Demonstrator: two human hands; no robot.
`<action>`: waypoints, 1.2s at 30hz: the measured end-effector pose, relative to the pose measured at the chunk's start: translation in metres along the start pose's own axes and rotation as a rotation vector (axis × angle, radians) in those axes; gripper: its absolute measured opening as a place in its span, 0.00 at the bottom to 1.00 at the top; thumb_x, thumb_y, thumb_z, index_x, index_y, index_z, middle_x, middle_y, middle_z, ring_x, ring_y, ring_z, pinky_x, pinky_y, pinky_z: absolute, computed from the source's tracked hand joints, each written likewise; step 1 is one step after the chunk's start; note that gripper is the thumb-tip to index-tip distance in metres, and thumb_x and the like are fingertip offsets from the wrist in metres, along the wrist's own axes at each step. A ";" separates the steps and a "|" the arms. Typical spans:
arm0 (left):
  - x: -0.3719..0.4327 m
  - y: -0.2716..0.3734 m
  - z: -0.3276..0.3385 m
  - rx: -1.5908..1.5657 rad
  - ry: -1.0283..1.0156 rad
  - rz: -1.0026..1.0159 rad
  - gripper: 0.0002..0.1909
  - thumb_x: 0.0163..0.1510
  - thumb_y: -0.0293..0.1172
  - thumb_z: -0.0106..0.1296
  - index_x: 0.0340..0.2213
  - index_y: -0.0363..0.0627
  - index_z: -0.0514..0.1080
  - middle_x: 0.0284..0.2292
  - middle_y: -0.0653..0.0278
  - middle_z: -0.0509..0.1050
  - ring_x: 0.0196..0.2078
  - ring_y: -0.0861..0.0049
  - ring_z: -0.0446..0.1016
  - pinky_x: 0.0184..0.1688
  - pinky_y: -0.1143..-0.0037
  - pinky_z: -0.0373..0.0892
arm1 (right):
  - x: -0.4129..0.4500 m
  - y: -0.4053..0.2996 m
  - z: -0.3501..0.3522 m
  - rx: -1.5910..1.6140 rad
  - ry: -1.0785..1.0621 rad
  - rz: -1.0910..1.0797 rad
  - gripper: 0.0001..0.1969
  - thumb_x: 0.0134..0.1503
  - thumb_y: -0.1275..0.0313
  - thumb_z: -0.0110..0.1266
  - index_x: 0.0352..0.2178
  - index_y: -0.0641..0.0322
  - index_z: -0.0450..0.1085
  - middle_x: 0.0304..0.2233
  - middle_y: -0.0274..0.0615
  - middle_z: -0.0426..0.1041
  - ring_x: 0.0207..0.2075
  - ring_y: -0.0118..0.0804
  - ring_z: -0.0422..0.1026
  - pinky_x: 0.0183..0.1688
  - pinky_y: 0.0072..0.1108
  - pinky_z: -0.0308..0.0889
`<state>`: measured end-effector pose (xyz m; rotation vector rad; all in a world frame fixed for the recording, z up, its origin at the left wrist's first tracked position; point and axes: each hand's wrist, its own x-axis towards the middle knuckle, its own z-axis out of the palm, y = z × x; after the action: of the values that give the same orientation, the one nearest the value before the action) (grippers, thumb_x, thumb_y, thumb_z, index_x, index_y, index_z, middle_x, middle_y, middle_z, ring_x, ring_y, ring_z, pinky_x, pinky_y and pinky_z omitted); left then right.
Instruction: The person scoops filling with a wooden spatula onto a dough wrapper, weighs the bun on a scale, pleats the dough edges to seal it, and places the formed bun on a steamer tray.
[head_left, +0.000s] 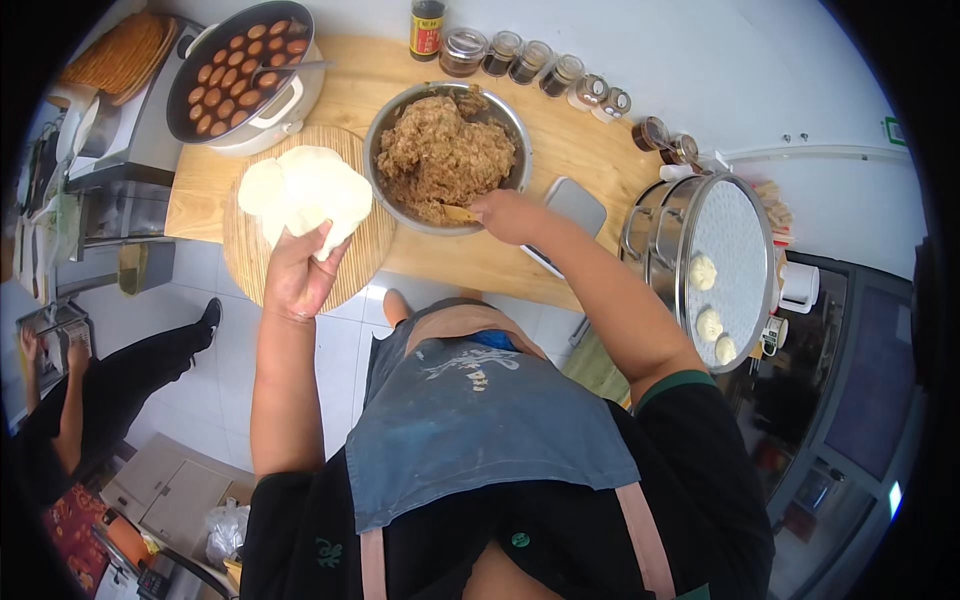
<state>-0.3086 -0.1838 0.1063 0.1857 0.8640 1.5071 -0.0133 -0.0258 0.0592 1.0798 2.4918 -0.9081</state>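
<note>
My left hand grips the near edge of a pale dough wrapper between thumb and fingers. More flat dough wrappers overlap beneath it on a round wooden board; where one ends and another begins is hard to make out. A steel bowl beside the board contains a mound of brown minced filling. At its near rim, my right hand is closed around the handle of a small wooden spatula, whose tip touches the filling.
A white pot of brown eggs stands back left. Spice jars and a sauce bottle line the wall. Right of a grey scale, a steamer carries three pleated buns. Another person is at left.
</note>
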 end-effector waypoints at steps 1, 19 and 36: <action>-0.002 -0.001 0.002 0.046 0.037 -0.028 0.28 0.59 0.17 0.47 0.60 0.36 0.55 0.55 0.55 0.67 0.56 0.63 0.70 0.57 0.68 0.72 | -0.002 -0.003 -0.009 0.255 -0.088 0.115 0.12 0.57 0.76 0.46 0.40 0.66 0.74 0.33 0.48 0.77 0.33 0.45 0.75 0.34 0.32 0.69; 0.040 -0.059 0.087 -0.339 -0.059 -0.086 0.25 0.69 0.41 0.32 0.58 0.34 0.60 0.58 0.50 0.66 0.61 0.58 0.64 0.66 0.60 0.58 | -0.071 -0.054 -0.022 0.461 0.667 -0.119 0.24 0.61 0.74 0.45 0.60 0.57 0.63 0.27 0.33 0.66 0.20 0.29 0.66 0.19 0.22 0.61; 0.053 -0.073 0.105 -0.376 0.177 0.017 0.20 0.65 0.32 0.41 0.55 0.35 0.62 0.53 0.52 0.68 0.58 0.59 0.67 0.63 0.56 0.62 | -0.092 -0.080 0.011 0.252 0.707 -0.073 0.29 0.56 0.78 0.46 0.60 0.51 0.60 0.38 0.47 0.71 0.30 0.54 0.75 0.30 0.39 0.71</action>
<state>-0.1971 -0.1025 0.1152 -0.2204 0.7020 1.6897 -0.0095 -0.1262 0.1292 1.6320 3.0412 -1.0128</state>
